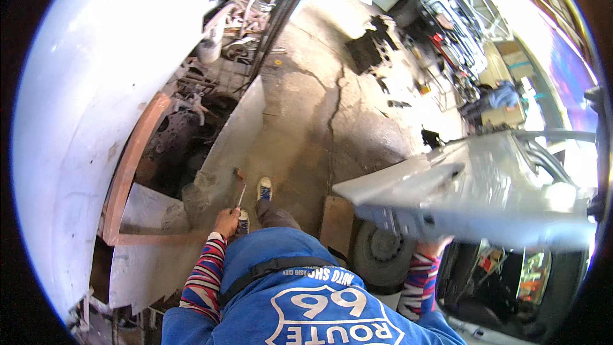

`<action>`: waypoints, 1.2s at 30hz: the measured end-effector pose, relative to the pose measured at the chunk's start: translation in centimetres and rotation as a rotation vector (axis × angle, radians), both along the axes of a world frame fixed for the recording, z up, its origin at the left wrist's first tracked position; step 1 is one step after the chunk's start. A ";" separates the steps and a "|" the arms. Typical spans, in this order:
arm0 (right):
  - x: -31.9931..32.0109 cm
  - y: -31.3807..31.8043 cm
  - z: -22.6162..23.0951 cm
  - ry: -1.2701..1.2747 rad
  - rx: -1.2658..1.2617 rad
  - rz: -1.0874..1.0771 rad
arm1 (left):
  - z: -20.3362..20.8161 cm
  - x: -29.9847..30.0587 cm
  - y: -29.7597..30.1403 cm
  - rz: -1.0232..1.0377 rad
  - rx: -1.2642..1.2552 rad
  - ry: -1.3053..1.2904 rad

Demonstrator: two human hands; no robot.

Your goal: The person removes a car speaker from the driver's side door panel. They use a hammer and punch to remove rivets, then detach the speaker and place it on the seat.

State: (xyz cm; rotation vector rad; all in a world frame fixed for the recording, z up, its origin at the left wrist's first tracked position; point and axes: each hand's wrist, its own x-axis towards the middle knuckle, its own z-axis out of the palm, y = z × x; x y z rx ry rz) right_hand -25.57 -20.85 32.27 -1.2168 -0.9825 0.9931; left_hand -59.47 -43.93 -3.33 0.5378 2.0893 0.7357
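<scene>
My left hand (227, 222) is closed around a slim tool (241, 190) with a thin metal shaft and a small reddish-brown head, held low beside my legs. What kind of tool it is, I cannot make out. To my right, a silver-grey car door (472, 182), smeared by motion, tilts across the view with its window frame at the far right. My right hand (434, 246) grips the near edge of that door, whose panel hides most of the fingers. Patterned sleeves cover both forearms.
A wheel (382, 252) lies low beside the door, near a dark vehicle opening (498, 287). A brown frame (121, 185), sheet-metal pieces (236, 124) and a heap of metal parts (242, 45) flank the left. Cracked concrete floor (306, 102) extends ahead, with dark scraps (373, 48) on it.
</scene>
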 end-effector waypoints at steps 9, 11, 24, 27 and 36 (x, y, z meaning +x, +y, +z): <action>12.3 -19.4 -4.7 0.034 -0.242 -0.572 | -1.6 1.9 7.5 -0.347 -0.155 -0.265; 14.0 -21.5 -6.2 0.035 -0.302 -0.680 | -0.4 2.5 9.6 -0.481 -0.190 -0.155; 21.0 -24.0 -17.7 0.071 -0.700 -0.987 | -4.7 2.5 23.6 -0.681 -0.359 0.143; 21.8 -22.0 -20.8 0.088 -0.795 -0.966 | -6.2 0.7 24.2 -0.678 -0.549 0.182; 19.5 -8.2 -30.6 0.116 -1.161 -0.624 | -14.2 -1.3 32.0 -1.067 -0.838 0.256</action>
